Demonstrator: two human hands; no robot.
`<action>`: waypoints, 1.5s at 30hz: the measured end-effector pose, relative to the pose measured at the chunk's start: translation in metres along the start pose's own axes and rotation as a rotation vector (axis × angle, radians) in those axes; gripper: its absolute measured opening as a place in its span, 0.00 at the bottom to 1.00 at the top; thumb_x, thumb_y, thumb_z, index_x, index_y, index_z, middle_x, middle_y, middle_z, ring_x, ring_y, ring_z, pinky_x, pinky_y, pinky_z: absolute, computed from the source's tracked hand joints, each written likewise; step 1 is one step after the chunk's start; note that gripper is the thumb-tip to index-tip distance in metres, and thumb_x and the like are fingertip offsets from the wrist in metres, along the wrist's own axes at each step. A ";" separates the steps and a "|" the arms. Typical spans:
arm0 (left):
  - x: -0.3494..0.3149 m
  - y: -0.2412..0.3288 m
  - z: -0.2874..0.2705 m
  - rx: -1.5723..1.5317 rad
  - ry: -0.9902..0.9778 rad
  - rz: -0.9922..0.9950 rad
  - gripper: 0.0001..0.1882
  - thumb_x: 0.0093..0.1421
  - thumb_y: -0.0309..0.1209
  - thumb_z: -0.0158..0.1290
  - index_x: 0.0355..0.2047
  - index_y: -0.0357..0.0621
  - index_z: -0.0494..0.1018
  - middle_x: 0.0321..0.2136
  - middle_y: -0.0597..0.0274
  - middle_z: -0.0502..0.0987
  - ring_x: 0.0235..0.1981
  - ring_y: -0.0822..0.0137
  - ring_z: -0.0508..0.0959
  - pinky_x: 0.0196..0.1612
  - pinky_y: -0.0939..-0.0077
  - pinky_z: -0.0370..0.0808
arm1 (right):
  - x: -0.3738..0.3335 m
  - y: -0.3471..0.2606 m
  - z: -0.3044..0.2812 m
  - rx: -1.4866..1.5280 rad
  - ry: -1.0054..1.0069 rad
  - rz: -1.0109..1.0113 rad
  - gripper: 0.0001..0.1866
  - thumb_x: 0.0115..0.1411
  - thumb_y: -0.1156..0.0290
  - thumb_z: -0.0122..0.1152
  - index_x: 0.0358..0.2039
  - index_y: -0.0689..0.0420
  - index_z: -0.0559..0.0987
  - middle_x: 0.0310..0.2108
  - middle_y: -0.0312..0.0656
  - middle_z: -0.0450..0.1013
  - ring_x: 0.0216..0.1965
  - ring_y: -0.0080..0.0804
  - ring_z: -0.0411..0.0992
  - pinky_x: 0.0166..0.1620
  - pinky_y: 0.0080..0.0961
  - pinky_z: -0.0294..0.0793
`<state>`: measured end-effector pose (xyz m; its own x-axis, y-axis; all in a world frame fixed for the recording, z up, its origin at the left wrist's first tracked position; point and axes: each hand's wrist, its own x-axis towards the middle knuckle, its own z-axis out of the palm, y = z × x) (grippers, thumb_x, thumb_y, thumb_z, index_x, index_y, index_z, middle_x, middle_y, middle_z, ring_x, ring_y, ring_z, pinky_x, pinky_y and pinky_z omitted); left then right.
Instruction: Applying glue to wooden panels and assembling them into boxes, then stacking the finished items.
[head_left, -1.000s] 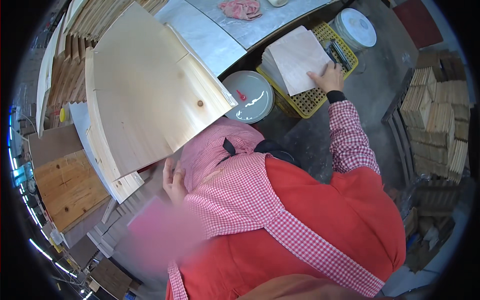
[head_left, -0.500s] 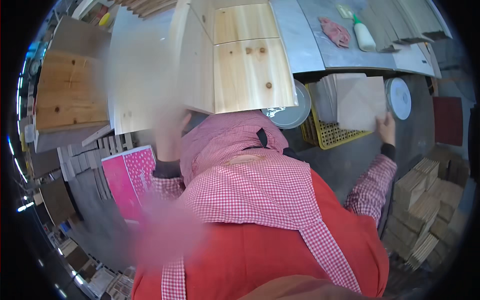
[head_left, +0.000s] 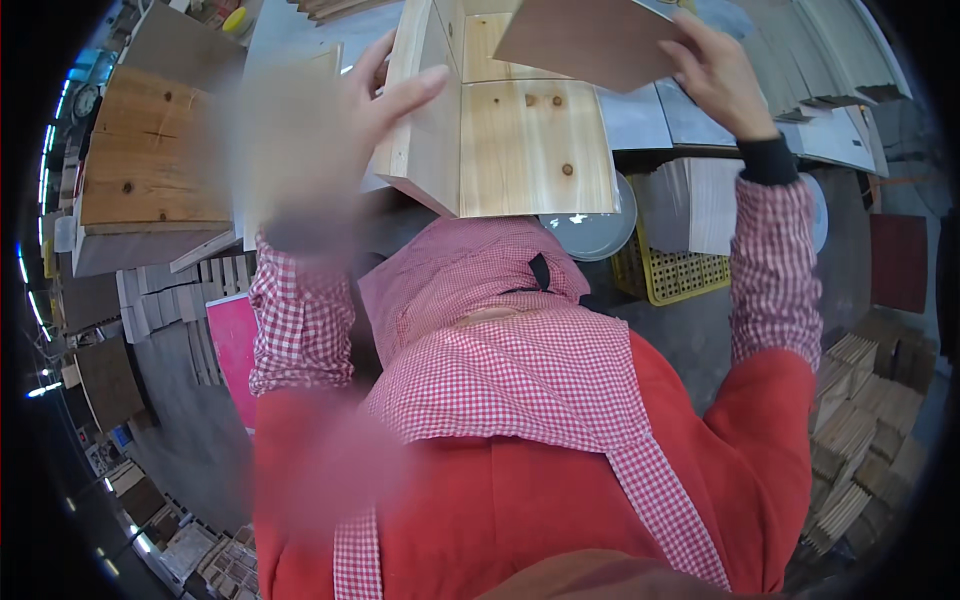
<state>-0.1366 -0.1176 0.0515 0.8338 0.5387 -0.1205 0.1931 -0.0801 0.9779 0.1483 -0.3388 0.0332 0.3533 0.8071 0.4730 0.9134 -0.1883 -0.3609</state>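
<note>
A pale wooden box (head_left: 535,150) with knotty boards stands at the front of the worktable. My left hand (head_left: 385,100) grips the box's left wall, its thumb across the edge and its fingers on the outer side; a pale blur covers part of this hand. High on the right, my right hand (head_left: 715,80) pinches the right edge of a thin brown board (head_left: 590,42). The board is held tilted over the box and hides part of its inside.
Below the table edge, a yellow plastic crate (head_left: 690,280) holds upright thin boards (head_left: 690,205). Beside it is a grey round lid or stool top (head_left: 597,228). Stacked panels (head_left: 815,50) lie at the back right, and another wooden box (head_left: 150,150) stands at left.
My right hand has lifted the thin board from the crate up over the wooden box. My left hand has risen to the box's left wall, and the box sits slightly further right in view.
</note>
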 end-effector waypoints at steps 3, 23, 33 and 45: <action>0.006 0.001 -0.002 -0.013 -0.098 0.011 0.39 0.57 0.36 0.57 0.65 0.38 0.53 0.54 0.53 0.65 0.54 0.67 0.68 0.53 0.75 0.67 | 0.026 -0.003 0.016 0.021 -0.050 0.008 0.11 0.53 0.70 0.59 0.37 0.59 0.74 0.29 0.55 0.72 0.34 0.54 0.72 0.35 0.42 0.70; 0.005 0.004 0.000 -0.077 -0.124 0.029 0.40 0.57 0.33 0.57 0.65 0.37 0.51 0.56 0.52 0.65 0.54 0.66 0.68 0.55 0.74 0.66 | 0.073 -0.008 0.057 0.136 0.046 -0.419 0.10 0.52 0.68 0.59 0.32 0.60 0.76 0.25 0.54 0.73 0.30 0.53 0.73 0.33 0.46 0.71; 0.007 0.002 0.002 -0.109 -0.095 0.025 0.40 0.57 0.27 0.57 0.66 0.37 0.49 0.54 0.51 0.67 0.54 0.64 0.69 0.56 0.71 0.67 | 0.082 -0.038 0.064 -0.306 -0.108 -0.098 0.15 0.49 0.59 0.64 0.26 0.58 0.76 0.21 0.52 0.73 0.27 0.51 0.74 0.31 0.44 0.71; 0.008 0.002 0.003 -0.098 -0.109 0.025 0.40 0.57 0.28 0.57 0.66 0.37 0.49 0.55 0.51 0.67 0.54 0.64 0.69 0.57 0.71 0.66 | 0.078 -0.011 0.080 -0.260 -0.101 -0.194 0.16 0.48 0.56 0.65 0.25 0.56 0.77 0.20 0.50 0.73 0.26 0.50 0.74 0.29 0.43 0.70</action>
<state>-0.1285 -0.1157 0.0517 0.8900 0.4429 -0.1082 0.1245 -0.0077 0.9922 0.1498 -0.2293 0.0096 0.1582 0.8906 0.4264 0.9872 -0.1521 -0.0488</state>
